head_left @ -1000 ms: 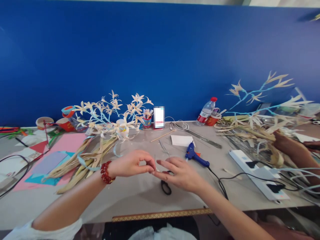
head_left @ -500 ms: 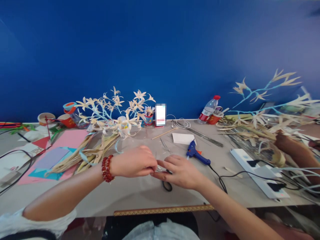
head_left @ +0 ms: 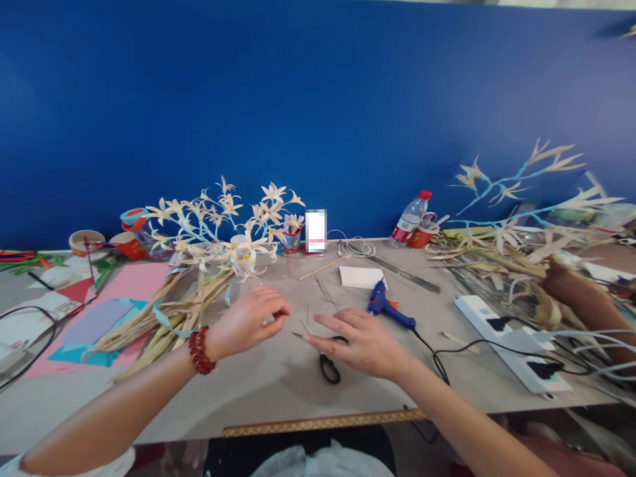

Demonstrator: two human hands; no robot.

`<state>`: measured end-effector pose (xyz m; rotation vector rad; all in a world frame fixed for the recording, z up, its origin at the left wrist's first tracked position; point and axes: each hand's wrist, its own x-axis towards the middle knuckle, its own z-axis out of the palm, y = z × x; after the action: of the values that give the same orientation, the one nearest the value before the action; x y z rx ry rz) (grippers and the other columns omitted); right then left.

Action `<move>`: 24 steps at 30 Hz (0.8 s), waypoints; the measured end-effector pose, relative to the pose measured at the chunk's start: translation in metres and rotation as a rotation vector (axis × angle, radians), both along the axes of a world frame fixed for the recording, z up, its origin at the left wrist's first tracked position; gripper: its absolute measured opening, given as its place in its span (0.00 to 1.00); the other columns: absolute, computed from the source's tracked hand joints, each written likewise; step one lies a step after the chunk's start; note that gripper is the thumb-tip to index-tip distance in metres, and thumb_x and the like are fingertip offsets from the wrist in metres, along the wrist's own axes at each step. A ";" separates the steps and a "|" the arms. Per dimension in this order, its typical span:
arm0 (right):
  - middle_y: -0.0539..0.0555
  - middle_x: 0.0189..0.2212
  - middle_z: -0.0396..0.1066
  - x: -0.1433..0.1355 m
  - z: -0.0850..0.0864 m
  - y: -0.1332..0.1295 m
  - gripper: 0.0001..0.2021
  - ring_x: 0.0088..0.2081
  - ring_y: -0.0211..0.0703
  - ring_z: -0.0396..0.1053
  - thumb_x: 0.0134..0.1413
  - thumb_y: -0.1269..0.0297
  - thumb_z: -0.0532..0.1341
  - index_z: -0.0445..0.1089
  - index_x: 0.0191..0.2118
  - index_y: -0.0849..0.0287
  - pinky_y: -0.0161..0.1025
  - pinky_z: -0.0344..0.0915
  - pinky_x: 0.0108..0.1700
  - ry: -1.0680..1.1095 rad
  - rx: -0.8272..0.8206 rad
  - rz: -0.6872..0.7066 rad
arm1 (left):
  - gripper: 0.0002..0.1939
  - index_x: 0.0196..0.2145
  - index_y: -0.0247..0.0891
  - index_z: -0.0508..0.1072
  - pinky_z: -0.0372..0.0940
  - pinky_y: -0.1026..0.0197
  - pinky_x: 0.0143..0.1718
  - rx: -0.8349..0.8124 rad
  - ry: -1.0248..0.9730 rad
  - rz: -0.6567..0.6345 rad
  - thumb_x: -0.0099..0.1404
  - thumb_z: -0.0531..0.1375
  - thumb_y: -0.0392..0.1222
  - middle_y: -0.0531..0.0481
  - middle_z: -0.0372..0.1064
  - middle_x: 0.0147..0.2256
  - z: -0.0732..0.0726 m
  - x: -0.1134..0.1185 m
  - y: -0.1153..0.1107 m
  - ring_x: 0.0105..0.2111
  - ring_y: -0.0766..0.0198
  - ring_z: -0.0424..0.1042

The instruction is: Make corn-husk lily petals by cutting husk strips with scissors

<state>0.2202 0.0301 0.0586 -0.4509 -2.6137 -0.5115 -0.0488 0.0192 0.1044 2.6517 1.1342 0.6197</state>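
Note:
My left hand (head_left: 251,321), with a red bead bracelet (head_left: 201,350) at the wrist, hovers over the middle of the table with fingers curled; its thumb and forefinger come close, and whether something tiny is between them is too small to tell. To its right, my right hand (head_left: 355,341) has its fingers apart beside a small thin wire piece near the fingertips. Black-handled scissors (head_left: 329,370) lie partly under my right hand. A blue glue gun (head_left: 390,307) rests just beyond that hand.
Pale flowers on blue stems (head_left: 213,225) stand at the back left, before dried husks (head_left: 199,301) and coloured paper (head_left: 134,281). A white power strip (head_left: 511,344), cables and another person's hand (head_left: 566,278) are at the right. A bottle (head_left: 410,222) stands at the back.
My left hand has moved left, away from my right hand, and the two have parted. More of the scissors shows. The view has shifted slightly.

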 end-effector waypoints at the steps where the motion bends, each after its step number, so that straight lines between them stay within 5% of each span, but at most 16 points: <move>1: 0.51 0.53 0.67 0.000 -0.001 0.000 0.23 0.38 0.40 0.65 0.61 0.68 0.57 0.59 0.59 0.39 0.40 0.64 0.40 0.003 0.002 -0.003 | 0.08 0.35 0.38 0.70 0.63 0.60 0.41 -0.074 -0.072 0.055 0.67 0.52 0.40 0.50 0.71 0.33 -0.002 -0.002 0.000 0.35 0.63 0.69; 5: 0.51 0.53 0.67 -0.001 -0.005 0.001 0.24 0.37 0.40 0.65 0.61 0.68 0.57 0.59 0.60 0.40 0.40 0.64 0.41 -0.005 0.003 0.009 | 0.09 0.36 0.39 0.71 0.62 0.65 0.31 -0.304 -0.250 0.147 0.66 0.55 0.46 0.51 0.72 0.35 -0.006 -0.002 -0.003 0.35 0.64 0.69; 13: 0.53 0.52 0.68 -0.004 0.001 -0.001 0.24 0.40 0.42 0.65 0.60 0.67 0.57 0.58 0.60 0.41 0.40 0.63 0.42 -0.029 -0.115 0.063 | 0.10 0.39 0.40 0.73 0.60 0.62 0.43 -0.320 -0.125 -0.236 0.68 0.52 0.40 0.49 0.74 0.35 0.012 0.013 -0.005 0.37 0.63 0.70; 24: 0.54 0.50 0.66 -0.013 0.005 -0.006 0.20 0.37 0.38 0.67 0.62 0.62 0.54 0.62 0.58 0.44 0.38 0.62 0.41 -0.021 -0.496 0.274 | 0.10 0.39 0.41 0.72 0.60 0.60 0.46 -0.438 -0.005 -0.495 0.69 0.50 0.40 0.47 0.75 0.35 0.014 0.011 0.002 0.36 0.62 0.71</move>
<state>0.2074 0.0245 0.0640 -0.2268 -2.7507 0.2296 -0.0378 0.0209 0.1188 2.3963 0.4941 0.2470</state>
